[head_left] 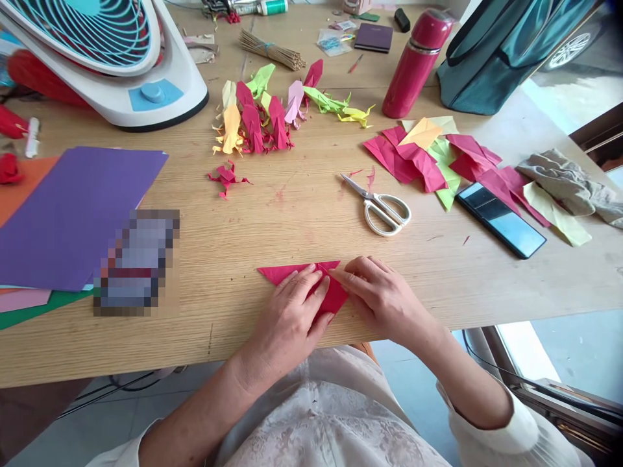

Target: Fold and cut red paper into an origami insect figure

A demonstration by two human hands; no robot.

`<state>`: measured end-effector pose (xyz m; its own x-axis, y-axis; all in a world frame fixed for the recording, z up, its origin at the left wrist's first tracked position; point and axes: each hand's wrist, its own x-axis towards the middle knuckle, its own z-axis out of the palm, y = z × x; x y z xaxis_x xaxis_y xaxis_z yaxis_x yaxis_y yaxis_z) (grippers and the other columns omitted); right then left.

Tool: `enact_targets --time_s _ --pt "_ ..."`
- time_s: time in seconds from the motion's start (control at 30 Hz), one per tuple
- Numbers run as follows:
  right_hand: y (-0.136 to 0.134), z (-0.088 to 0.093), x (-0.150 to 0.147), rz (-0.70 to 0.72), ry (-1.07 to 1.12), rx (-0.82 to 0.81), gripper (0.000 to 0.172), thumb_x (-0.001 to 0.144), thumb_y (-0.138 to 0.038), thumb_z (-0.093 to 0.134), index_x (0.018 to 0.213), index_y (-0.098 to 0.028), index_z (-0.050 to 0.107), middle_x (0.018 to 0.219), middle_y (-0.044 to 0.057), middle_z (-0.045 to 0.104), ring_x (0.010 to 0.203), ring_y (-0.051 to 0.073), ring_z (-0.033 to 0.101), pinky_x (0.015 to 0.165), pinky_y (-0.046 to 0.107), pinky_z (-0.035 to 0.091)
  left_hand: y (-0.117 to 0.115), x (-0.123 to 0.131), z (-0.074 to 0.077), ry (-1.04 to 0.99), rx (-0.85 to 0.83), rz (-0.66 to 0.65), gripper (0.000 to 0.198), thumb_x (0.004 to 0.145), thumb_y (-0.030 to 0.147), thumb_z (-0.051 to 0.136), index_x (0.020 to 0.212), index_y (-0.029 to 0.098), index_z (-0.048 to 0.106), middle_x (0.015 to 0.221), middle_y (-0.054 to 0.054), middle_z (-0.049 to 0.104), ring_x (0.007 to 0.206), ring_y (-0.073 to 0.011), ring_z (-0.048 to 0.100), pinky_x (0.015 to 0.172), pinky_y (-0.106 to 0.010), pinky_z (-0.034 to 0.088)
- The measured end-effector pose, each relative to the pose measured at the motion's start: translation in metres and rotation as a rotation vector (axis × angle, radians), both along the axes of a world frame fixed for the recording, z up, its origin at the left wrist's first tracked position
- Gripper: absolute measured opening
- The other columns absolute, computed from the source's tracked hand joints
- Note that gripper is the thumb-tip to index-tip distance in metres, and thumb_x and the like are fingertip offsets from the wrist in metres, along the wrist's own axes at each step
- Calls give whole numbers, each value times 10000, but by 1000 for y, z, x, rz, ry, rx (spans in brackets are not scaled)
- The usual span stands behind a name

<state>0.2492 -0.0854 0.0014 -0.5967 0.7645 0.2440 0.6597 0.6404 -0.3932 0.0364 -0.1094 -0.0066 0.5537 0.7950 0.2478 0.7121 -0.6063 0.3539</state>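
Lying beneath the flattened left hand [294, 305], folded red paper [337, 296], right side against the curled right hand [382, 292], grip unclear.

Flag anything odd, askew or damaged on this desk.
Pixelated patch by the purple sheet's right edge: image masking, so what's under it is unreadable. Red scraps lie loose near the scissors. One red folded figure sits apart from the cluster. No visible tear in the folded red paper.
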Motion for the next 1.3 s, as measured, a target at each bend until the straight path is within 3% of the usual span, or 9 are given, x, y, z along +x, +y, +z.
enact_targets --time_s 0.33,0.6,0.73,1.13,1.3 --pt "19 2 -2 113 -123 -17 373 1012 -167 413 1334 -158 601 971 110 557 822 208 513 704 337 458 0 -2 -2 26 32 -40 415 976 220 530 1356 53 548 1343 -200 596 1326 -311 529 1109 -505 491" --pt "29 7 3 163 -279 18 332 1009 -165 443 1260 -207 656 932 79 544 759 188 470 679 323 377 0 -2 -3 40 52 -36 399 963 217 559 1325 52 578 1337 -199 613 1323 -319 536 1114 -505 485" --pt "28 7 7 196 -290 50 278 1004 -154 445 1182 -173 657 967 85 555 789 189 488 692 331 372 2 -2 -4 55 70 -46 414 956 222 575 1327 38 575 1328 -199 619 1318 -324 542 1121 -500 478" --pt "21 8 23 302 -350 233 307 1011 -150 370 1213 -102 597 934 80 565 666 183 387 664 342 350 1 -3 -6 46 79 -49 413 958 239 571 1323 46 573 1294 -200 632 1317 -339 544 1095 -523 495" --pt "16 10 28 317 -368 226 318 1025 -155 364 1231 -112 603 943 80 580 666 178 400 683 339 371 2 -3 -5 48 64 -58 416 964 241 559 1332 48 571 1322 -206 622 1334 -336 533 1117 -511 476"
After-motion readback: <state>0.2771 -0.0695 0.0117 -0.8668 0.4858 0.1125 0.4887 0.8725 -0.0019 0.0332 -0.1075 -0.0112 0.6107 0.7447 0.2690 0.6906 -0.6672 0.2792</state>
